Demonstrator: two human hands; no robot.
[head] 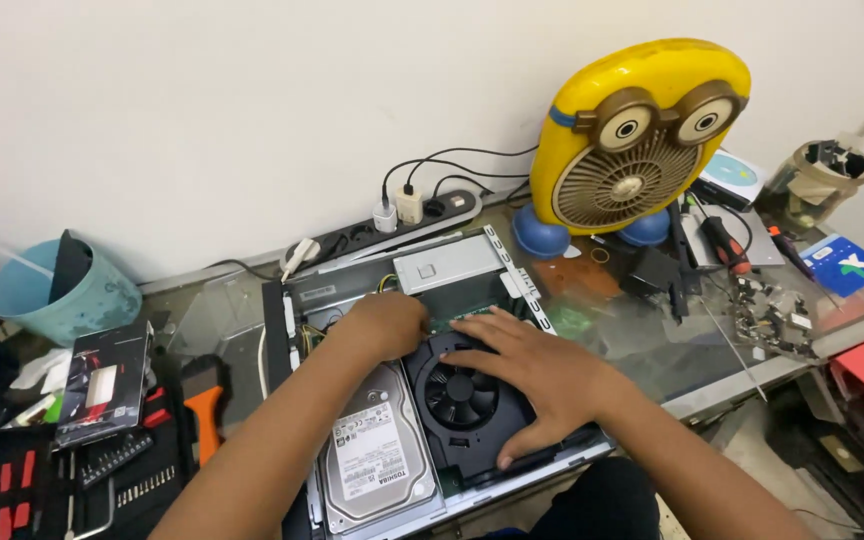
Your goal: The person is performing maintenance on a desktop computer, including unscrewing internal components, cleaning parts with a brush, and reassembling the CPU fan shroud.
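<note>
Right hand (537, 375) lies flat, fingers spread wide, on the round black plastic fan (462, 398) at chassis (297, 290) centre. Left hand (384, 325) curls beside the metal drive (372, 455); its grip cannot be told.

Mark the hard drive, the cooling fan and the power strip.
hard drive (372, 462): head view, on its white label.
cooling fan (460, 396): head view, on the black blades by the hub.
power strip (352, 240): head view, on its dark body left of the plugs.

Evenly lit, soft shadows; faint glare on glass tabletop (642, 340); wide-angle bowing at edges; lower corners dim, possibly slightly blurred.
</note>
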